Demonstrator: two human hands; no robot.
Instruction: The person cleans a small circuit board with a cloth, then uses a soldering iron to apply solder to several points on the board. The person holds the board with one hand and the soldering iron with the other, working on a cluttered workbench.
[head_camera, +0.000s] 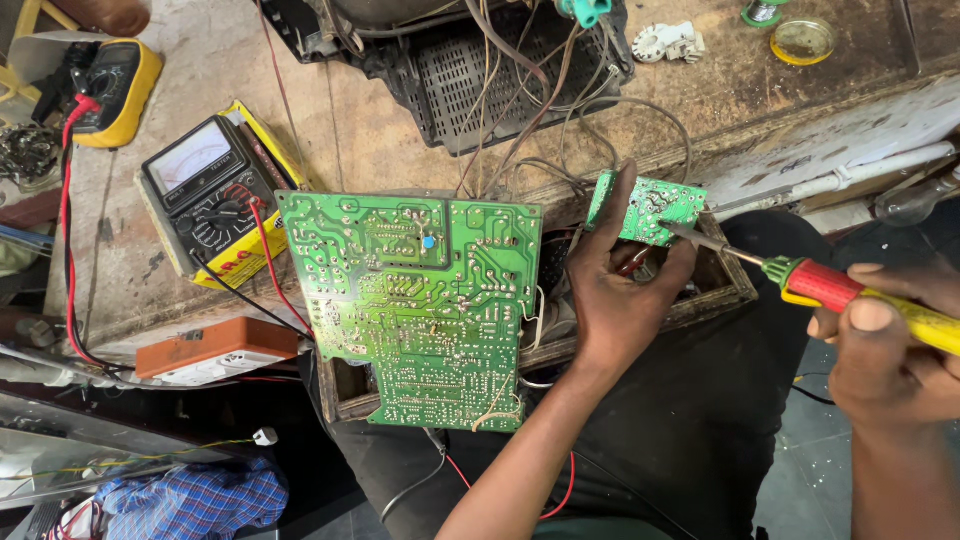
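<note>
the left hand pinches a small green circuit board between thumb and fingers, holding it up right of centre. the right hand, at the right edge, is closed around a soldering iron with a red and yellow handle, its tip touching that small board. a large green circuit board lies just left, with an analog multimeter on the workbench farther left.

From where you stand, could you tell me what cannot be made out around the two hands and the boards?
Head view only:
- Component side of the small green circuit board: faces away; left hand covers its lower edge.
- Soldering iron: handle end cut off by the right frame edge, grip hidden in the right hand.
- Tip contact with a joint: too small.
- Wooden tray: mostly covered by the large circuit board.
</note>
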